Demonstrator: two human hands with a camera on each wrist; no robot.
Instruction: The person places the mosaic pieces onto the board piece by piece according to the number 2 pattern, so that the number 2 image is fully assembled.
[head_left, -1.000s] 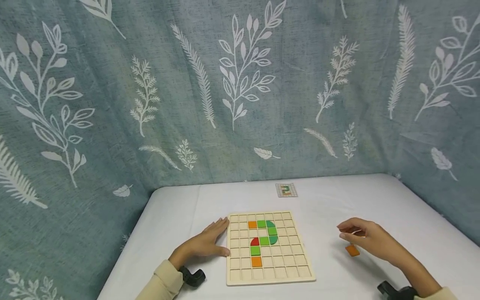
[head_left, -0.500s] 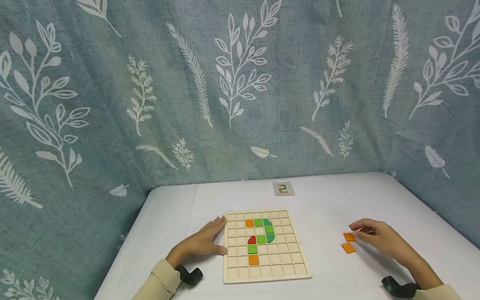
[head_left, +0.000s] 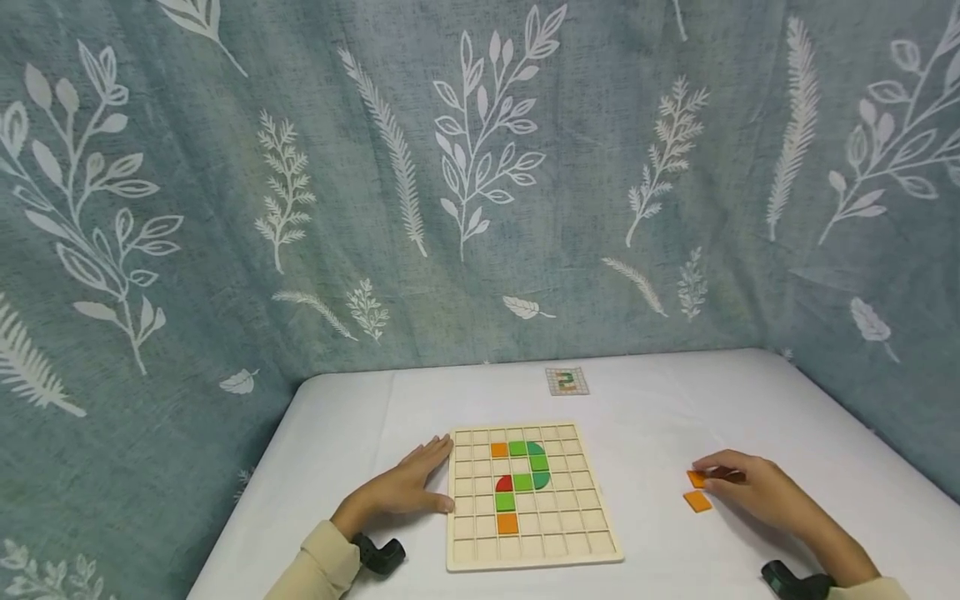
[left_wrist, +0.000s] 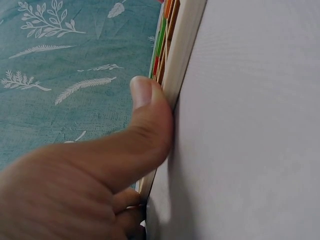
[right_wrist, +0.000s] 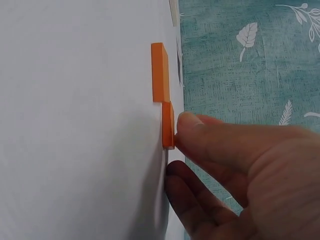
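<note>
A square wooden grid board (head_left: 555, 525) lies on the white table, with orange, green and red tiles set in several of its cells. The left hand (head_left: 408, 483) rests along the board's left edge, fingers stretched out; in the left wrist view its thumb (left_wrist: 145, 115) lies against the rim. Off to the right are two loose orange square tiles. The nearer orange tile (head_left: 697, 501) lies flat. At the farther orange tile (head_left: 696, 478), partly covered by the fingers, the right hand (head_left: 753, 492) pinches with thumb and index finger. That thumb (right_wrist: 192, 125) sits at the tile in the right wrist view.
A small printed card (head_left: 567, 382) with a gridded coloured pattern lies near the back of the table (head_left: 420, 400). Behind it hangs a blue-green curtain (head_left: 375, 208) printed with white leaves. White tabletop separates the board from the loose tiles.
The right hand first drew back to the right, uncovering the second orange tile, then came down onto it. The left hand and the board stay in place; the head view shifted slightly.
</note>
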